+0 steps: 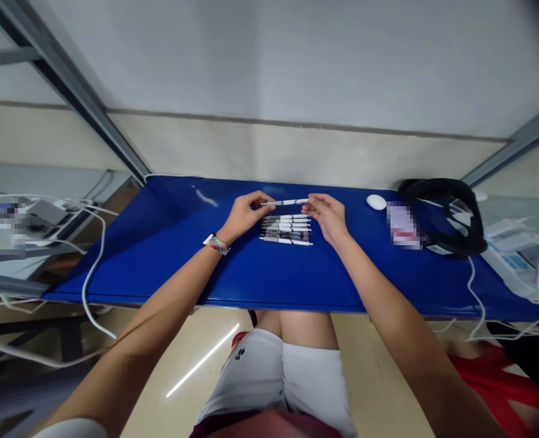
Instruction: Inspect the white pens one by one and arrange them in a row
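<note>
A white pen [288,202] with dark marks lies level between my two hands, just beyond a row of pens. My left hand [246,213] pinches its left end between thumb and fingers. At the other end, the fingertips of my right hand [328,214] close on the pen. Nearer to me, several similar white and grey pens [286,230] lie side by side on the blue table [269,280], all pointing left to right. A watch with a colourful band [217,244] is on my left wrist.
On the right of the table are a white oval object [376,202], a blurred packet [403,225] and a black padded headset [474,219]. White cables [88,274] hang over the left edge. A wall [269,149] and metal frame posts [87,103] bound the back.
</note>
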Demonstrator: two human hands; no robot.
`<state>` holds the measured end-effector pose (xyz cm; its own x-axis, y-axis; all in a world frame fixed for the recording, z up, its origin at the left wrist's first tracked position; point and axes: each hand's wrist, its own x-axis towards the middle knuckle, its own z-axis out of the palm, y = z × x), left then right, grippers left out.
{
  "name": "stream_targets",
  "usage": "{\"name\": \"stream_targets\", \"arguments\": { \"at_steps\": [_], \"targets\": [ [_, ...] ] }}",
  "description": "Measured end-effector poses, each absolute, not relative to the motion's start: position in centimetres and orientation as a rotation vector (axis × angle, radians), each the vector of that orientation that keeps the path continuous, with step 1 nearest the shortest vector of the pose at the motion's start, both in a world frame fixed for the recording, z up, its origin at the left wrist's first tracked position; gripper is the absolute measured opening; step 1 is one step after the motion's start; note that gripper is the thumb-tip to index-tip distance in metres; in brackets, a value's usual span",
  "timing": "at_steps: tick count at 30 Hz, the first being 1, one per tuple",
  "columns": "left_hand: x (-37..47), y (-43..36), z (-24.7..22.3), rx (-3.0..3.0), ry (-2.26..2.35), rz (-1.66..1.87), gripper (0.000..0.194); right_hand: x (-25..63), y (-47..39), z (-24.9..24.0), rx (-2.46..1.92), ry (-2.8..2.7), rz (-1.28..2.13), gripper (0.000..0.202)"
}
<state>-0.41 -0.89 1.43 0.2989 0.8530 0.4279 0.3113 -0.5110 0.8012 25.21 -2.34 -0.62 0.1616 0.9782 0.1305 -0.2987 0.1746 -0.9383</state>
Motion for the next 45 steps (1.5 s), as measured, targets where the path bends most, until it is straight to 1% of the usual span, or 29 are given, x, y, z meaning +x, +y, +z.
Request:
{"name": "stream_targets", "arguments": {
  "at_steps": [1,3,4,5,6,9,10,17,24,29,34,45],
  "targets": [
    [-0.5,-0.8,1.4,1.955,1.07,1.179,0.035,25.2,-2.3,-0.6,-0.918,-0.94,1.133,0.035],
    [-0.6,-0.7,1.2,1.91,1.15,1.179,0.058,25.1,-2.3,-0.6,-0.896,-0.933,1.138,0.034],
    [-0.7,-0.5,1.2,1.895,1.178,1.182,0.064,25.1,-2.3,-0.6,-0.89,-0.932,1.138,0.033],
    [-0.7,-0.4,1.1,1.883,1.191,1.191,0.065,25.1,-2.3,-0.5,-0.887,-0.931,1.137,0.031],
    [-0.8,-0.3,1.0,1.868,1.182,1.21,0.06,25.1,-2.3,-0.5,-0.886,-0.929,1.135,0.029],
    [-0.8,0.2,0.7,1.793,1.094,1.294,0.034,25.4,-2.2,-0.4,-0.88,-0.894,1.131,0.024],
    [-0.8,0.4,0.6,1.753,1.067,1.325,0.031,25.5,-2.2,-0.3,-0.874,-0.87,1.132,0.022],
    [-1.1,1.2,0.2,1.58,1.013,1.403,0.032,26.5,-1.7,0.1,-0.804,-0.687,1.138,0.015],
    [-1.1,1.1,0.4,1.545,0.979,1.397,0.025,26.2,-1.9,0.2,-0.787,-0.714,1.156,0.018],
    [-1.2,1.4,0.2,1.543,0.956,1.39,0.021,26.5,-1.7,0.0,-0.811,-0.65,1.152,0.015],
    [-1.3,1.3,0.2,1.563,0.955,1.36,0.024,27.1,-1.3,-0.3,-0.835,-0.582,1.143,0.011],
    [-1.3,1.2,0.3,1.568,0.998,1.358,0.026,28.1,-0.5,-1.2,-0.865,-0.551,1.081,0.019]
  ]
}}
